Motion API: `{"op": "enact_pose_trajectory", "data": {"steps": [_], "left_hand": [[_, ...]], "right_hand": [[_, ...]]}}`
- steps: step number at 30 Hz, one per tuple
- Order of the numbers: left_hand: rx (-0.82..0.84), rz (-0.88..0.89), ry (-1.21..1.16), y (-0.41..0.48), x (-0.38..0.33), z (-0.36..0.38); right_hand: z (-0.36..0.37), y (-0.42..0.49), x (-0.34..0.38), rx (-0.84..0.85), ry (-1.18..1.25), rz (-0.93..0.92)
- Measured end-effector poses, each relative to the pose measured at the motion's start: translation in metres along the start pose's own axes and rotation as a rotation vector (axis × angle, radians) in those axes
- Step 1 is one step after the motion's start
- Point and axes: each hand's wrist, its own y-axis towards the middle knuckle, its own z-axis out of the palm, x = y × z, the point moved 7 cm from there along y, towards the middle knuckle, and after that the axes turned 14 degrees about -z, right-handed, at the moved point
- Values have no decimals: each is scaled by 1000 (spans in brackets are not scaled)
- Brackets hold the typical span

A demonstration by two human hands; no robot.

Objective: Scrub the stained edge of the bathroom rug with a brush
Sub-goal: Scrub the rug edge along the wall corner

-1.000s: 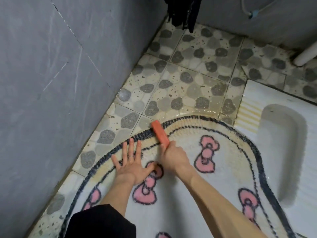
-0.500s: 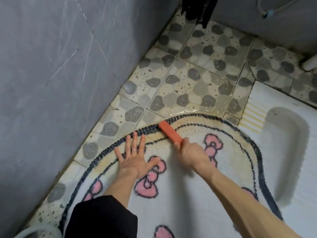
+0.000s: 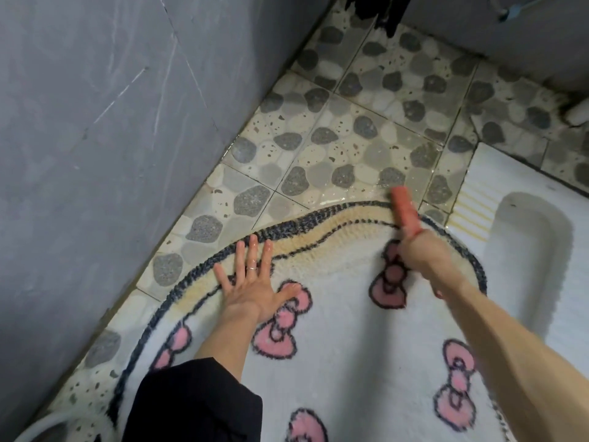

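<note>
A white bathroom rug [image 3: 344, 333] with pink bows lies on the pebble-tiled floor. Its edge [image 3: 322, 232] has a dark woven border and a yellowish stained band. My left hand [image 3: 253, 280] lies flat on the rug near that edge, fingers spread and wet, a ring on one finger. My right hand [image 3: 420, 250] grips an orange brush [image 3: 404, 208], blurred by motion. The brush lies across the rug's far edge, its tip reaching the wet tiles.
A grey wall [image 3: 95, 138] runs along the left. Wet pebble tiles [image 3: 350, 135] lie beyond the rug. A white squat toilet pan [image 3: 526, 237] sits to the right. Dark cloth [image 3: 379, 8] hangs at the top. A white curved rim [image 3: 41, 425] shows at bottom left.
My right hand has swept the brush to the right along the rug's edge, farther from my left hand. My left hand has stayed flat in the same place on the rug.
</note>
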Motion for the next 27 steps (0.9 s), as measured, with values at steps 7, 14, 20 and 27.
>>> {"op": "enact_pose_trajectory", "data": {"steps": [7,14,20,27], "left_hand": [[-15,-7,-17,-1,0,-2],[-4,14,4,1,-2,0],[12,-4,-13,1,1,-3],[12,9,14,3,-1,-3]], "right_hand": [[90,-75,125,182,144,-354],[29,-21,15,-56,66,22],[84,-62,123,199,-6,-428],[38,-14,54,30,-29,-103]]}}
